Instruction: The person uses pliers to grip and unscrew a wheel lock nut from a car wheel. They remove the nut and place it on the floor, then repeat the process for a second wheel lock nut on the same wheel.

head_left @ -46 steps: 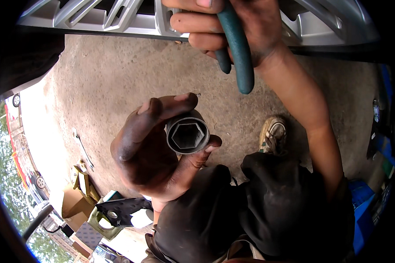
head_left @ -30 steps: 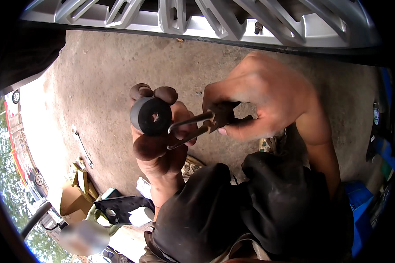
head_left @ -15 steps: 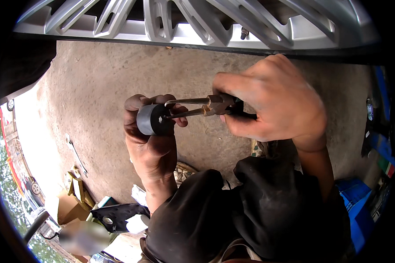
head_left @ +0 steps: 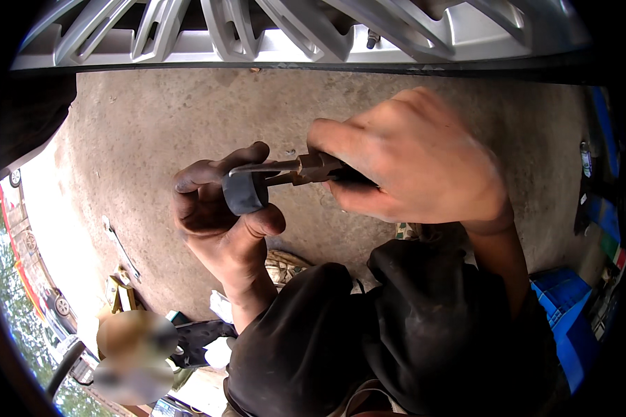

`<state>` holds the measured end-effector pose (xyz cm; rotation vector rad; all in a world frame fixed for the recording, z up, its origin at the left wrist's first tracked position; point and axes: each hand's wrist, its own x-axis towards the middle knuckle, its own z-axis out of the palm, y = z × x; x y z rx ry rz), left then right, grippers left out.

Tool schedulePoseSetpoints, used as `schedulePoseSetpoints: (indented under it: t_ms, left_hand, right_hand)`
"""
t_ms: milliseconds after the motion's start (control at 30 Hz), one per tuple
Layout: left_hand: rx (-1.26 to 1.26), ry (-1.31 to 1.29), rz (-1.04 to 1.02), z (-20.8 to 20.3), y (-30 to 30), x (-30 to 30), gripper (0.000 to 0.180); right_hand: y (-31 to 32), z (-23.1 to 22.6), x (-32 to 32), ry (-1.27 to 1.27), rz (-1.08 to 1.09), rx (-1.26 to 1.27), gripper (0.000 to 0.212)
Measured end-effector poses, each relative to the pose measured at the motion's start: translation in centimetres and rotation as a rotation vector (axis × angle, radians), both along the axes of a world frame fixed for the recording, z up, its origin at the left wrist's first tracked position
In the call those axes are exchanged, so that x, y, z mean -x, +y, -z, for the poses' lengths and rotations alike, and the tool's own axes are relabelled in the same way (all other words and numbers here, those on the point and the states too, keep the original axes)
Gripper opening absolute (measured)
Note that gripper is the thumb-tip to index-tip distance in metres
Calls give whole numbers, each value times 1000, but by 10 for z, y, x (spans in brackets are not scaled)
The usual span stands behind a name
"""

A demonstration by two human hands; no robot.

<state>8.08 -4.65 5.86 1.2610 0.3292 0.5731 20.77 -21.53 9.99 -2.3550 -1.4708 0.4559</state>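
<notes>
My left hand holds a short grey-black cylinder, which looks like a rubber bushing, with the thumb under it and the fingers curled behind and above. From the right, my right hand grips long-nosed pliers with slim jaws. One jaw lies across the cylinder's upper outer side, its tip near the far rim. The other jaw reaches the end face that is turned toward my right hand; its tip is hidden. The pliers' handles are mostly covered by my right fingers.
A silver spoked wheel spans the top edge, close above both hands. On the concrete floor at the left lies a wrench. A blue crate stands at lower right. My dark-trousered knees fill the lower middle.
Both hands have shifted a little left. The cylinder has turned, and the upper jaw has moved from its end face to over its outer side. Some left fingers have loosened and spread.
</notes>
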Motion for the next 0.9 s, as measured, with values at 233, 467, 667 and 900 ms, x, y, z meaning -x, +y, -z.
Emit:
schedulePoseSetpoints:
  t_ms: [233,467,667,900]
  left_hand:
    - [118,-114,63,9,3,2,65]
    - [216,-53,126,19,11,8,65]
    - [175,-11,105,10,12,5,58]
    - [235,-2,116,11,15,1,53]
  right_hand:
    - [6,6,2,55,-28,-90,32]
    - [9,23,0,64,-55,-244,26]
    - [9,16,-8,117,-38,-134,33]
    - [14,36,0,225,31,-196,31]
